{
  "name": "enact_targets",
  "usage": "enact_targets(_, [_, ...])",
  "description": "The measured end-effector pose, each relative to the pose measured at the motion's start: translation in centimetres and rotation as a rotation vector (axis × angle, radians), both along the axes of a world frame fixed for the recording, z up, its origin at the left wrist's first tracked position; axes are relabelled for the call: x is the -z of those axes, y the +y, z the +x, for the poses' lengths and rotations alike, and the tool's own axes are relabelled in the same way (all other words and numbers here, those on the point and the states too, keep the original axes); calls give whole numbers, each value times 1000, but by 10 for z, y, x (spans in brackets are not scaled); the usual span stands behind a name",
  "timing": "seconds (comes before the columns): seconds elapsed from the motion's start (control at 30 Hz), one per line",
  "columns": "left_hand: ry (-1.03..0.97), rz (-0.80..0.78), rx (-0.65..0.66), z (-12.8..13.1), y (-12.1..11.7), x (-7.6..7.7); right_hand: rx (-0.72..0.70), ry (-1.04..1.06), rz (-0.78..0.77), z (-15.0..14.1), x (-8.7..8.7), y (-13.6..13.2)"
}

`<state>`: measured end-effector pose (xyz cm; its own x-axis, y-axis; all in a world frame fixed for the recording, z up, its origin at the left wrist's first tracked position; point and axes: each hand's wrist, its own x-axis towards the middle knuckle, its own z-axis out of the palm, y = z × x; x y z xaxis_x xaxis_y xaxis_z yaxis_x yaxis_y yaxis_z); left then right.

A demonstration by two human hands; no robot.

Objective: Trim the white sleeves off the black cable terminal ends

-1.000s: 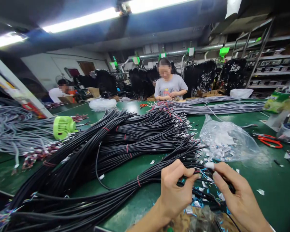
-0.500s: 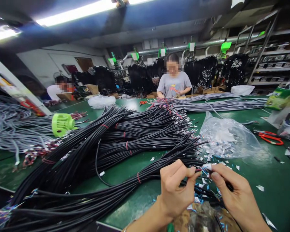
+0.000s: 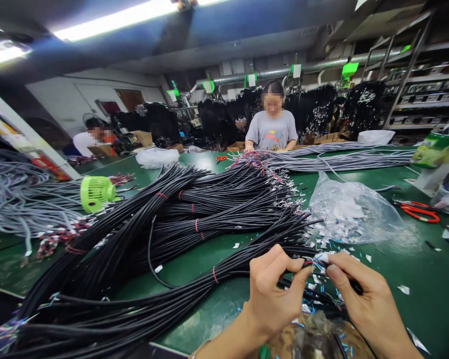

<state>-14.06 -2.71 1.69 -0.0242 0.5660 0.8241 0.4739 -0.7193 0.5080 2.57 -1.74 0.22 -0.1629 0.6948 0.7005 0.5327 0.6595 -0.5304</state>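
Note:
My left hand (image 3: 275, 294) pinches the end of a black cable (image 3: 224, 271) whose thin coloured wires (image 3: 312, 263) stick out between my two hands. My right hand (image 3: 361, 296) is closed on a small white connector (image 3: 323, 258) at the tips of those wires, thumb and forefinger pressed together. Both hands hover just above the green table (image 3: 415, 264) near its front edge. A big heap of bundled black cables (image 3: 179, 219) with red ties fans out to the left of my hands.
A clear plastic bag of small white parts (image 3: 349, 212) lies just beyond my hands. Red-handled scissors (image 3: 419, 211) sit at the right, a green mini fan (image 3: 96, 193) at the left. Grey cables (image 3: 340, 160) stretch across the far side, where a person in a grey shirt (image 3: 271, 130) sits.
My hands have drawn slightly closer together around the wire ends and connector. The view has shifted a little; the person opposite now faces me with hands on the table.

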Motion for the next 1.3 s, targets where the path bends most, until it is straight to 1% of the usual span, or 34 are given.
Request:
enact_targets(0.17, [-12, -42, 12, 0, 0, 0, 58, -22, 74, 0, -1, -1])
enact_targets(0.3, [-13, -60, 8, 1, -1, 0, 71, -51, 103, 0, -2, -2])
enact_targets(0.5, [34, -171, 53, 0, -2, -1, 105, -50, 144, 2, 0, -2])
enact_targets(0.57, [43, -250, 83, -1, -1, -1, 98, -48, 160, 1, 1, -2])
enact_targets(0.63, [15, -381, 145, -2, 0, -1, 87, -44, 172, 0, 1, -2])
enact_targets(0.73, [-72, -608, 315, -3, 3, -2, 72, -33, 177, 1, 3, -2])
enact_targets(0.8, [-122, -696, 405, -3, 5, -2, 79, -19, 132, 4, 3, -2])
enact_targets(0.87, [-141, -703, 413, -3, 6, -3, 103, -12, 49, 6, 1, -1])
enact_targets(0.97, [-135, -652, 341, -3, 5, -5, 107, -31, -17, 8, -3, -1])
enact_targets(1.07, [-145, -597, 275, -3, 2, -7, 74, -59, -19, 7, -5, -2])
enact_targets(1.17, [-155, -533, 226, -3, 1, -7, 99, -67, 1, 5, -3, -3])
enact_targets(1.23, [-136, -506, 201, -3, 0, -7, 103, -63, 24, 5, -1, -3])
enact_targets(1.3, [-108, -489, 184, -2, 0, -7, 78, -47, 32, 4, 0, -3])
